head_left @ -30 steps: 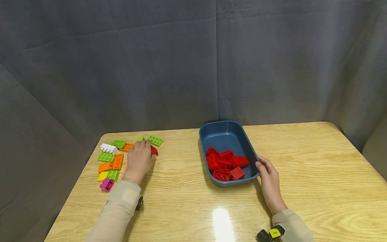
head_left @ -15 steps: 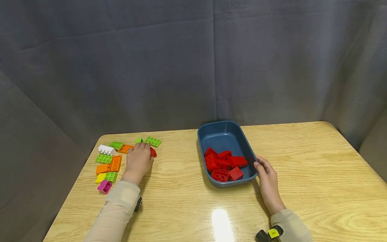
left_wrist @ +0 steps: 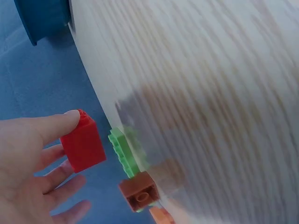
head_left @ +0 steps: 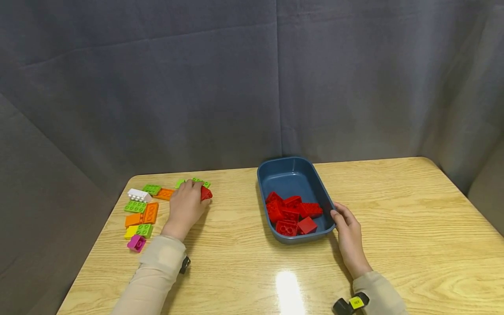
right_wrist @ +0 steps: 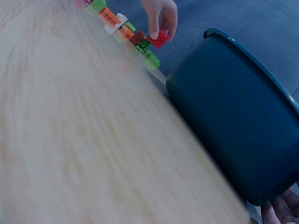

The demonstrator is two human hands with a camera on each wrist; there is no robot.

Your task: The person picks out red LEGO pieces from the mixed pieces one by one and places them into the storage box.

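Observation:
My left hand point(head_left: 187, 208) is over the far left of the table, pinching a red toy brick point(head_left: 205, 193) between thumb and fingers. In the left wrist view that red brick point(left_wrist: 84, 148) hangs above the tabletop, studs toward the thumb. Just beyond it stand a brown brick point(left_wrist: 139, 191) and a green brick point(left_wrist: 124, 151); the brown one is hidden behind the hand in the head view. My right hand point(head_left: 349, 245) grips the near right corner of a blue bin point(head_left: 323, 186), thumb at the rim. Several red bricks point(head_left: 289, 214) lie heaped in the bin's near half.
Left of my left hand, a loose group of bricks runs along the table point(head_left: 236, 262) edge: a white brick point(head_left: 139, 195), orange bricks point(head_left: 150, 213), green ones point(head_left: 135, 206), a yellow one point(head_left: 131, 232) and a magenta one point(head_left: 136, 243). A grey curtain point(head_left: 204, 87) hangs behind the table.
My left hand has lifted the red brick and shifted slightly right with it. The right hand stays at the bin's corner, and the bin has not moved on the table.

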